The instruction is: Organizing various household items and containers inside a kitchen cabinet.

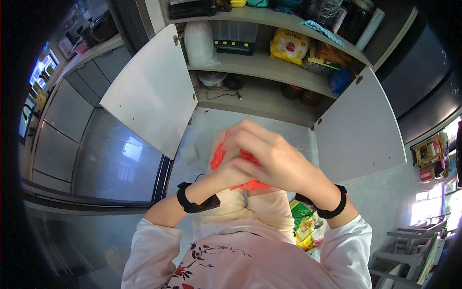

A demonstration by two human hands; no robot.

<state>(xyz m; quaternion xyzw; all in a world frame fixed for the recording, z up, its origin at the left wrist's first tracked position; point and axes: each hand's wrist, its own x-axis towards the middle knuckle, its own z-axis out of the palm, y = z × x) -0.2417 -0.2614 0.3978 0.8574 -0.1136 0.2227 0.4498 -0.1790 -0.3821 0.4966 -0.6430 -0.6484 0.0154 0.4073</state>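
Observation:
In the head view, a crumpled red plastic bag point(252, 185) is bunched between my two hands, in front of my knees. My right hand point(269, 155) lies over it with curled fingers and covers much of it. Under and beside those fingers is my left hand point(231, 169), also closed around the red plastic. Parts of the bag stick out at the left and below the hands. What, if anything, is inside the bag is hidden. Both wrists wear black straps.
An open cabinet stands ahead, its left door point(155, 90) and right door point(361, 133) swung out. Its shelves hold a yellow food bag point(289, 46), a roll of clear plastic point(199, 45) and a coiled cable point(222, 94). Colourful packets point(303, 222) lie on the floor by my right leg.

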